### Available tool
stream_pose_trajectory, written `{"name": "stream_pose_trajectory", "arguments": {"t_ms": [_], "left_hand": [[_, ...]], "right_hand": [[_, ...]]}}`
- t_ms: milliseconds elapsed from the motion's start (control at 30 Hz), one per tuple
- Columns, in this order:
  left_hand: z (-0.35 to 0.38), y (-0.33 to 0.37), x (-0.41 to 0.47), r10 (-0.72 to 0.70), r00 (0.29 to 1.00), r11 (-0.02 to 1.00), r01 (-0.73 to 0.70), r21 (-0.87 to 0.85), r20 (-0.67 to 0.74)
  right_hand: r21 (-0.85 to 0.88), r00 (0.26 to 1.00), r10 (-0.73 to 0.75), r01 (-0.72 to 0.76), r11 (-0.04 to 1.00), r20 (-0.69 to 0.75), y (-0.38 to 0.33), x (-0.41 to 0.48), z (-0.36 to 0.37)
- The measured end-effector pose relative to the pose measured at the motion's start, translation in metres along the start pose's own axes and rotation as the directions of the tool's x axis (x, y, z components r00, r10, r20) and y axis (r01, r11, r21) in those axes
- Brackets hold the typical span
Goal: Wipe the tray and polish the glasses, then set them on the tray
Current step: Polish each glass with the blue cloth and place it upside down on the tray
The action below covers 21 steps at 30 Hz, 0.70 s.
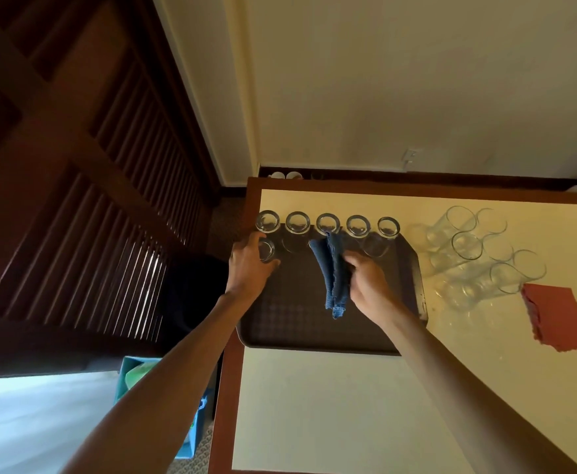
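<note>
A dark brown tray (293,323) lies on the table's left part. Several clear glasses stand upside down in a row (328,224) along its far edge. My left hand (247,265) grips one more upturned glass (267,249) at the tray's far left, just in front of that row. My right hand (369,285) holds a blue cloth (333,271) that hangs down over the middle of the tray. A cluster of several clear glasses (471,254) stands on the table right of the tray.
A folded red cloth (557,316) lies on the cream table (348,405) at the right. The table has a brown wooden border and stands against a wall. Left of it are a dark louvred door (92,165) and a blue bag (136,374) on the floor.
</note>
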<state>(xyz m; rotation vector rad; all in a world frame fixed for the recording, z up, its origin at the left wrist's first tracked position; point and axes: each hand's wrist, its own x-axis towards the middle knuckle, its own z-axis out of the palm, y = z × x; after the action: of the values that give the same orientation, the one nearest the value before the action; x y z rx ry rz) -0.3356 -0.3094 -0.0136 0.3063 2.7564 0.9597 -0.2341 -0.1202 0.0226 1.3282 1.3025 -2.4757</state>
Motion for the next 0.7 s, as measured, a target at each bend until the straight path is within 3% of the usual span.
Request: {"name": "stream_pose_trajectory", "arguments": {"t_ms": [100,200,267,467,700], "left_hand": [[0.003,0.001,0.001,-0.024,1.000,1.000,0.024,-0.015,0.009],[0.007,0.001,-0.001,-0.046,0.999,0.999,0.046,-0.016,0.024],[0.009,0.002,-0.002,-0.057,0.998,0.998,0.057,-0.015,0.018],[0.011,0.001,-0.003,-0.084,0.996,0.995,0.084,-0.048,-0.005],[-0.013,0.014,-0.013,-0.017,1.000,0.999,0.017,0.050,-0.004]], "right_hand": [[-0.003,0.996,0.033,-0.033,0.999,0.088,-0.002,-0.003,0.001],[-0.273,0.989,-0.019,0.058,0.960,0.144,-0.004,-0.006,0.000],[-0.348,0.988,-0.058,0.104,0.932,0.142,-0.003,-0.006,-0.002],[-0.316,0.972,-0.121,0.181,0.931,0.199,0.000,-0.004,-0.010],[-0.324,0.986,-0.106,0.142,0.935,0.126,-0.008,-0.017,-0.018]]}}
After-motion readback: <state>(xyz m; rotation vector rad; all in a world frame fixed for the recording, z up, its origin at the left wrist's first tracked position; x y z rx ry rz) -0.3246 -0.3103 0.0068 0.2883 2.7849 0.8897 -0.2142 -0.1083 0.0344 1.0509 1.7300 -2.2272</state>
